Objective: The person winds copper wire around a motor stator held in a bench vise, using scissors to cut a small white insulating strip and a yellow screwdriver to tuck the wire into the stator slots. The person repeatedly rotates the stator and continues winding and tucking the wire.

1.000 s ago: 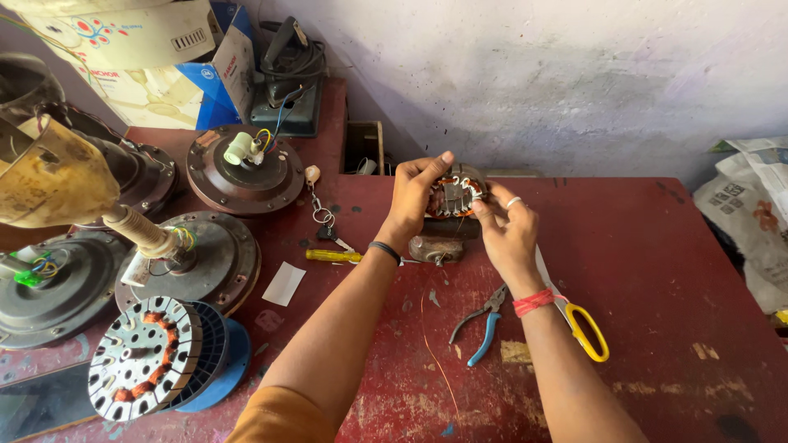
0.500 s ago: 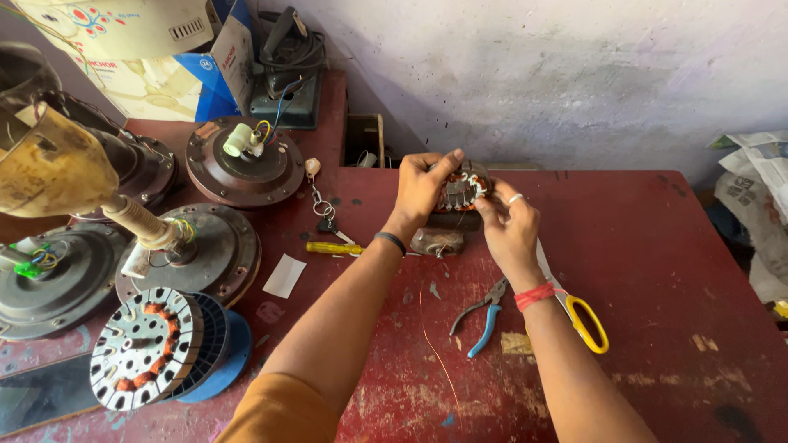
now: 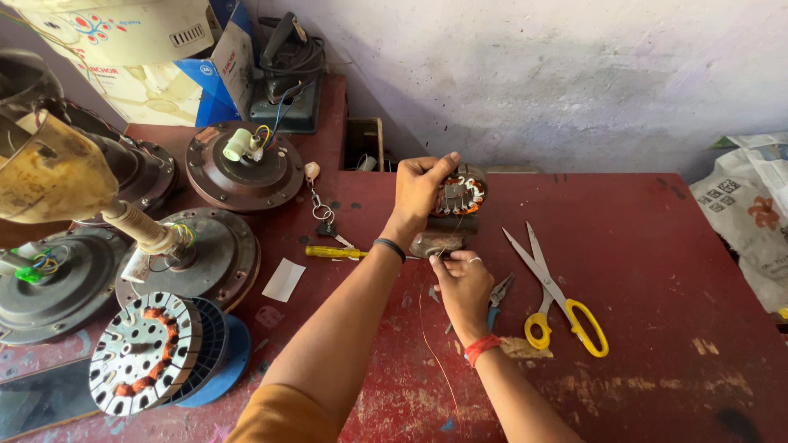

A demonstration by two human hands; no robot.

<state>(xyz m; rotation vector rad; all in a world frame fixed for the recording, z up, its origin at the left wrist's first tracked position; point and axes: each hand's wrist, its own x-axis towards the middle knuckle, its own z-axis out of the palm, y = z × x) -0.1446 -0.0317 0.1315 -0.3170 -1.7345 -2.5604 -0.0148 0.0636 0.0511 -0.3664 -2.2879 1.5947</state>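
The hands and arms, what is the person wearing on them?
The left hand has a thin dark band round its wrist. The right hand has a red thread band at the wrist and a silvery ring on one finger. Both forearms are bare, and an orange-brown sleeve shows at the upper left arm.
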